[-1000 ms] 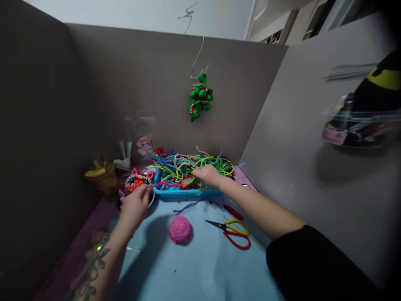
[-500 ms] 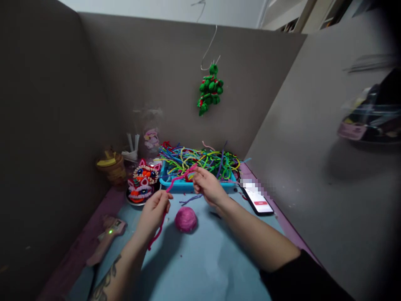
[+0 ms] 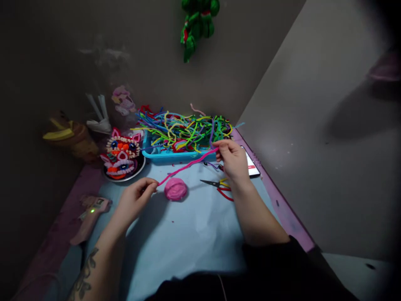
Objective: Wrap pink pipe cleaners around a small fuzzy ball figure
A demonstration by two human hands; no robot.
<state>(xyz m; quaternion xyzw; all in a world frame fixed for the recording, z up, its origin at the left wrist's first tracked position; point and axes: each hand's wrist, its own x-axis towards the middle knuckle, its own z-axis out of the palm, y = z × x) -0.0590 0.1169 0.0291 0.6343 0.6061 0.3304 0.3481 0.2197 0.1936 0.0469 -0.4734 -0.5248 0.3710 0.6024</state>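
A pink pipe cleaner [image 3: 188, 166] is stretched taut between my two hands above the light blue mat [image 3: 188, 234]. My left hand [image 3: 136, 198] pinches its lower left end. My right hand [image 3: 232, 158] pinches its upper right end, just in front of the blue tray [image 3: 175, 156] heaped with pipe cleaners of many colours [image 3: 184, 127]. A pink coiled ball [image 3: 176, 189] lies on the mat under the stretched strand, right of my left hand.
Scissors [image 3: 221, 188] with yellow and red handles lie by my right wrist, a phone [image 3: 252, 166] behind it. A colourful pipe-cleaner cat face [image 3: 120, 154] sits on a plate at left. A green figure [image 3: 197, 23] hangs on the back wall. Grey partition walls enclose the desk.
My hands drew a pink pipe cleaner out of the tray and pulled it straight between them. My right hand moved right, my left hand nearer me. The view tilted down.
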